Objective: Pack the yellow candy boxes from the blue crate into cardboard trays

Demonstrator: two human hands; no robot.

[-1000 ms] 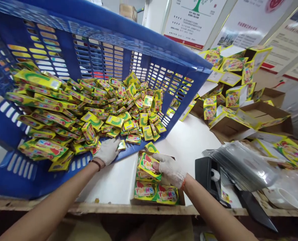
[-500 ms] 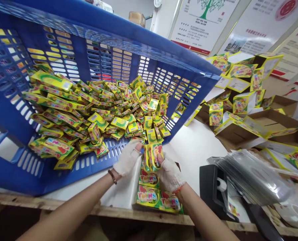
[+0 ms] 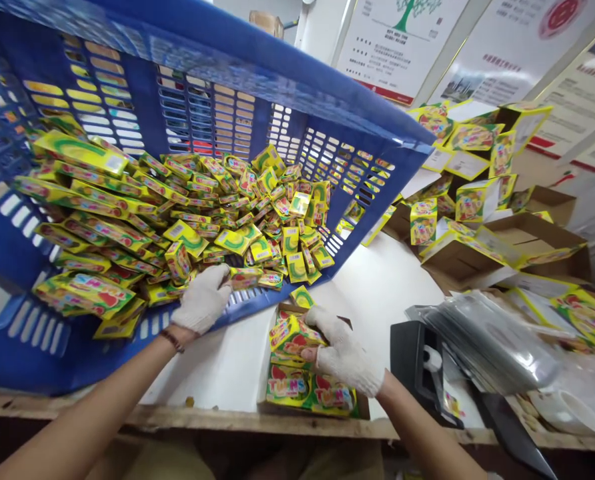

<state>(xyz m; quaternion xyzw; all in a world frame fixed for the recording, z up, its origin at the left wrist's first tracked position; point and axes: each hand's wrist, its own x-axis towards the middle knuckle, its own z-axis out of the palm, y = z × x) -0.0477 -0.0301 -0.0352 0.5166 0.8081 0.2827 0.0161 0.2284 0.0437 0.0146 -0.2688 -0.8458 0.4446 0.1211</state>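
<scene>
My right hand (image 3: 345,347), in a white knit glove, is closed round small yellow-green printed candy boxes (image 3: 293,337), tilted inside an open carton (image 3: 263,373). How many it holds is hidden. Flat in the near part of that carton lie more boxes (image 3: 288,385) with colourful lettering. My left hand (image 3: 203,300), also gloved, is at the front of the blue basket (image 3: 377,117). Its thumb and fingers are apart and partly curled, beside the end of a small box (image 3: 246,278). One loose box (image 3: 302,297) rests just beyond the carton.
A heap of candy boxes (image 3: 192,237) fills the basket's lower side. Open display cartons (image 3: 472,257) are stacked at the right. Nearer stand a black tape dispenser (image 3: 402,363) and a pile of clear plastic sleeves (image 3: 492,347). The table's wooden edge (image 3: 217,420) runs along the front.
My left hand has moved left, away from the carton to the basket's boxes. My right hand has lowered its boxes into the carton and tilted them. The view has shifted slightly.
</scene>
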